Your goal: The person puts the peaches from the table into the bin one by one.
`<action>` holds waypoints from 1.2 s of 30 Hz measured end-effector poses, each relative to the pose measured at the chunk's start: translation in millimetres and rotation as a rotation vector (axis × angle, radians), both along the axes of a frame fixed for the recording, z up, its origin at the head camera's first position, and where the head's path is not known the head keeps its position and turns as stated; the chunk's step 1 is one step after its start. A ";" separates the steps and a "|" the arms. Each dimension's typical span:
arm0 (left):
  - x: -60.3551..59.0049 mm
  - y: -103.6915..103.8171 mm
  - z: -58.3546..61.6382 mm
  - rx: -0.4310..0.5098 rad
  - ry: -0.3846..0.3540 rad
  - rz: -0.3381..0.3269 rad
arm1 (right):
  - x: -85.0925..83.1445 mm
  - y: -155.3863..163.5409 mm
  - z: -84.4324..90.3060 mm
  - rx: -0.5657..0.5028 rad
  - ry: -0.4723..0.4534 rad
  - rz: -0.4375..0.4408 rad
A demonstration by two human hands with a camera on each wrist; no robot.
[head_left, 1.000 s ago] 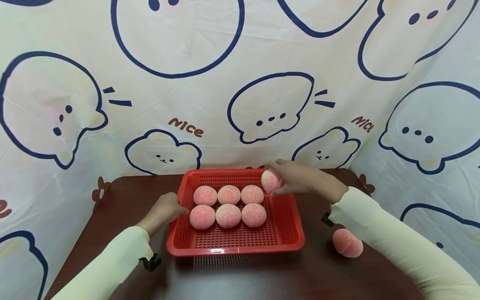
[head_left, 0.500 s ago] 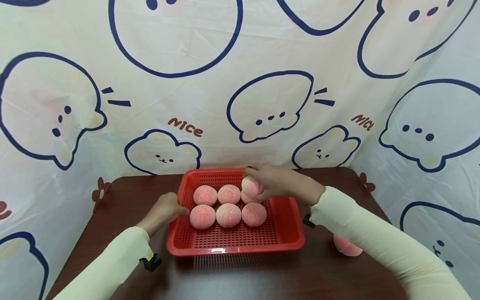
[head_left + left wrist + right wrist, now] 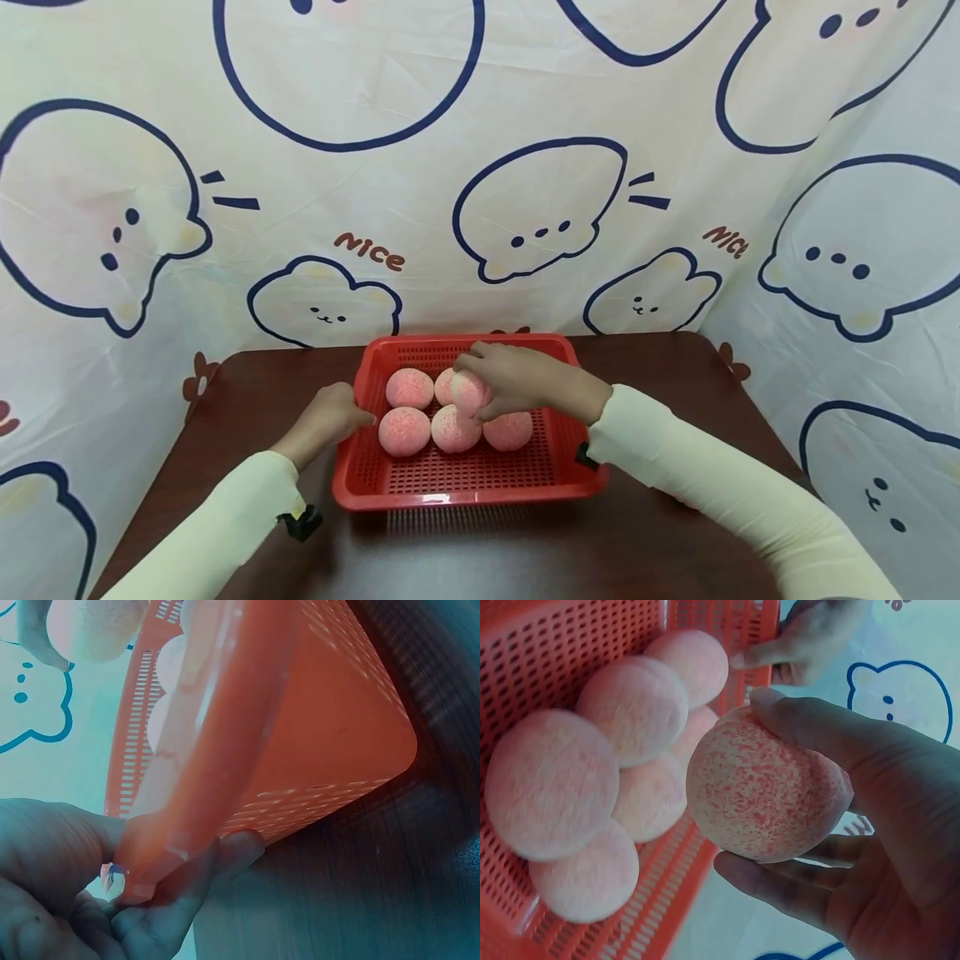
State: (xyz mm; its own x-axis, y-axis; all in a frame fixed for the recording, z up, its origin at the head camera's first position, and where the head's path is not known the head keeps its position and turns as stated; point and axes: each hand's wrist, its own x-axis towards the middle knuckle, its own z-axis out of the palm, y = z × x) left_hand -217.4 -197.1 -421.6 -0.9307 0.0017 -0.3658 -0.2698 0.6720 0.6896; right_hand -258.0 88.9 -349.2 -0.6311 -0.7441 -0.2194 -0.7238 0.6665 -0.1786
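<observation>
My left hand (image 3: 333,412) grips the left rim of a red plastic basket (image 3: 468,501), with the thumb over the edge, as the left wrist view also shows. Inside lie several pink peaches (image 3: 405,432) in two rows. Above the back row, my right hand (image 3: 517,379) holds another peach (image 3: 468,393). Its thumb and fingers curl round that speckled fruit (image 3: 769,787) in the right wrist view. The held peach and the hand cover part of the back row in the head view.
The basket stands on a dark brown table (image 3: 262,392) against a white cloth backdrop (image 3: 420,200) with cartoon drawings. Cloth also hangs at both sides. My right sleeve (image 3: 720,475) crosses the table's right part and covers what lies beneath it.
My right hand has moved left across the basket with the peach, from its back right corner to above the back row's middle. The peach on the table has gone behind my right sleeve.
</observation>
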 end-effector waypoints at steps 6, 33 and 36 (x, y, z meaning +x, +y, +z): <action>-0.6 2.3 -1.6 -0.011 -0.005 0.006 | 7.4 -20.1 -8.1 0.011 -0.015 0.015; -0.4 2.6 -1.2 -0.029 -0.009 0.008 | 23.7 -55.8 -26.6 0.055 0.057 0.011; -0.8 2.7 -0.8 -0.027 -0.012 0.006 | 26.9 -58.8 -23.6 0.048 0.045 0.025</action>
State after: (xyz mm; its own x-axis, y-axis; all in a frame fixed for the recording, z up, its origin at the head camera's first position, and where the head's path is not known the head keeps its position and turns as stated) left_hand -218.2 -194.4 -422.4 -0.9263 -0.0140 -0.3766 -0.2820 0.6887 0.6680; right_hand -231.1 30.2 -372.9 -0.6228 -0.7488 -0.2269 -0.7466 0.6555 -0.1139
